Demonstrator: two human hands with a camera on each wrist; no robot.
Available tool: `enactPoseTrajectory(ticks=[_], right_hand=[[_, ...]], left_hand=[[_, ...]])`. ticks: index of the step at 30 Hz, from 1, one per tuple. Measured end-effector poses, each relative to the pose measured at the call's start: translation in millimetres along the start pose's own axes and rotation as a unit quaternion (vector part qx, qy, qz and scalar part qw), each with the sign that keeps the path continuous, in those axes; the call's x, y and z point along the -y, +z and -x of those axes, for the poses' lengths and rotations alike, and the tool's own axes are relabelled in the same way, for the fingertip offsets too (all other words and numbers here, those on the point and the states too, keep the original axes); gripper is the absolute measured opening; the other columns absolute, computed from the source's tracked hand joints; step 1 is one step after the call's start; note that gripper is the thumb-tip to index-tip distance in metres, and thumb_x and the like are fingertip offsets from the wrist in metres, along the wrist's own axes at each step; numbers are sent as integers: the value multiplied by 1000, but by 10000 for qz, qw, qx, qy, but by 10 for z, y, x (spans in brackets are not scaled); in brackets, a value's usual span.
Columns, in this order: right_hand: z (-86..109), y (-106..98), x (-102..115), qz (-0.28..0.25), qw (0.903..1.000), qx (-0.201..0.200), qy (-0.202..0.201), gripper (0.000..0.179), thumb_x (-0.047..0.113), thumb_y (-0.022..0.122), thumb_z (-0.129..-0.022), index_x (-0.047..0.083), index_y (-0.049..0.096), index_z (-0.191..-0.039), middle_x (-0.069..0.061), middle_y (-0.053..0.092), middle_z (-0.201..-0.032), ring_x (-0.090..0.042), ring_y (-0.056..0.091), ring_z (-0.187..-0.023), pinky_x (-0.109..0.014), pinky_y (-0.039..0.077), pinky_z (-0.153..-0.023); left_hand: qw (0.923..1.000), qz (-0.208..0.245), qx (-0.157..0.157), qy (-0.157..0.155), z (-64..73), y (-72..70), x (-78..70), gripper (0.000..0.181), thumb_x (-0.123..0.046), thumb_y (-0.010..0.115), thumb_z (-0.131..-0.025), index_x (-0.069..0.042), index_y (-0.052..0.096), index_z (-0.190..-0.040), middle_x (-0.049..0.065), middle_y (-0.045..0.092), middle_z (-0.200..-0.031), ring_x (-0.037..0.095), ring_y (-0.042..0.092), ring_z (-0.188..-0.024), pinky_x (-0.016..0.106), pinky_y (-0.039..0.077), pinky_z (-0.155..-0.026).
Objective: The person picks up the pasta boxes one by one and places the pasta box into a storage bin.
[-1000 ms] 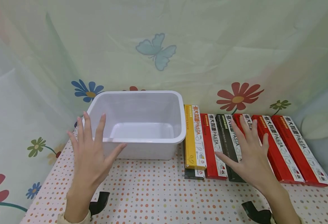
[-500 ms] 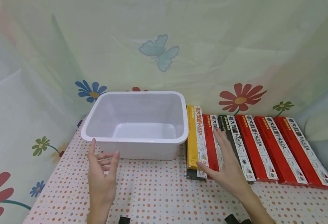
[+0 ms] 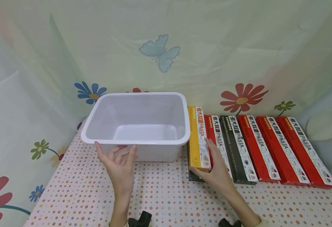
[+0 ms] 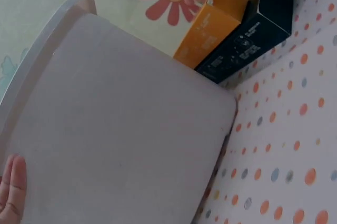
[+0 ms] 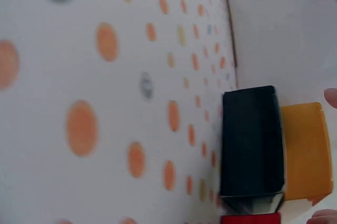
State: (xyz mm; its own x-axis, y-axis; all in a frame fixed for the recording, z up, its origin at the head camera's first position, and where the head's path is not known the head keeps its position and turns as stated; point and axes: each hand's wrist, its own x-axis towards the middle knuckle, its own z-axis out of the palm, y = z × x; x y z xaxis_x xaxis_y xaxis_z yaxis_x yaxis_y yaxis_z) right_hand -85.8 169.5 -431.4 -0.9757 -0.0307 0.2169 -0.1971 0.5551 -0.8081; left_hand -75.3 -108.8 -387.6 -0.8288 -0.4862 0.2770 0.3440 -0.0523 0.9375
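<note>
A white plastic tub [image 3: 143,151] stands on the dotted cloth. My left hand [image 3: 120,171] is at its front wall, index finger raised to the rim and the other fingers loosely bent; it holds nothing. In the left wrist view, some of its fingertips [image 4: 16,187] show against the tub wall. My right hand [image 3: 218,171] is at the near end of a yellow pasta box [image 3: 195,138], thumb by the left corner and fingers along the right side, not clearly gripping. This yellow box lies on a black box [image 5: 253,139], mostly hidden beneath it.
Right of the yellow box lie a red pasta box [image 3: 215,126], a black pasta box [image 3: 237,151] and several more red boxes [image 3: 282,151] in a row. A flowered curtain [image 3: 160,25] hangs behind the dotted tablecloth [image 3: 166,198].
Both spread hands have come down and inward: the left from the tub's left side to its front, fingers bending; the right leftward from over the row to the yellow pasta box.
</note>
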Motion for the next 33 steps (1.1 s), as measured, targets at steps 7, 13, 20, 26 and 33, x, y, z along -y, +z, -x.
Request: enactPoseTrajectory(ticks=[7, 13, 20, 26, 33], right_hand=[[-21, 109, -32, 152, 9998, -13, 125, 115, 20, 95, -77, 10, 23, -166, -22, 18, -170, -46, 21, -154, -83, 22, -119], [-51, 195, -5, 235, 9993, -179, 231, 120, 22, 96, -75, 7, 19, -166, -24, 18, -170, -46, 23, -153, -82, 23, -120], [-65, 256, 39, 274, 9982, -302, 434, 119, 21, 97, -74, 2, 22, -164, -26, 21, -168, -47, 27, -151, -76, 27, -122], [-63, 277, 35, 240, 9972, -278, 649, 113, 15, 91, -78, -4, 19, -164, -27, 21, -168, -46, 32, -149, -69, 29, -125], [-49, 301, 38, 197, 9941, -318, 1018, 111, 14, 86, -81, -2, 15, -165, -25, 25, -167, -40, 44, -132, -62, 39, -117]], left_hand=[[9965, 791, -241, 115, -85, 107, 10, 124, 1, 82, -88, -20, -11, -167, 19, 49, -122, 26, 70, -96, 44, 68, -85], [9886, 1334, -657, 245, -108, 195, 38, 124, 9, 81, -85, -19, -6, -168, 18, 48, -118, 31, 67, -102, 47, 68, -85], [9821, 1631, -865, 375, -145, 237, 62, 127, 10, 83, -82, -23, -4, -168, 24, 52, -111, 33, 63, -95, 48, 68, -82], [9794, 1794, -857, 359, -169, 215, 77, 126, 9, 83, -83, -25, -4, -168, 26, 54, -117, 33, 63, -95, 47, 69, -80], [9777, 1900, -795, 408, -170, 223, 83, 126, 15, 80, -82, -23, -4, -168, 28, 53, -135, 39, 64, -109, 47, 69, -83]])
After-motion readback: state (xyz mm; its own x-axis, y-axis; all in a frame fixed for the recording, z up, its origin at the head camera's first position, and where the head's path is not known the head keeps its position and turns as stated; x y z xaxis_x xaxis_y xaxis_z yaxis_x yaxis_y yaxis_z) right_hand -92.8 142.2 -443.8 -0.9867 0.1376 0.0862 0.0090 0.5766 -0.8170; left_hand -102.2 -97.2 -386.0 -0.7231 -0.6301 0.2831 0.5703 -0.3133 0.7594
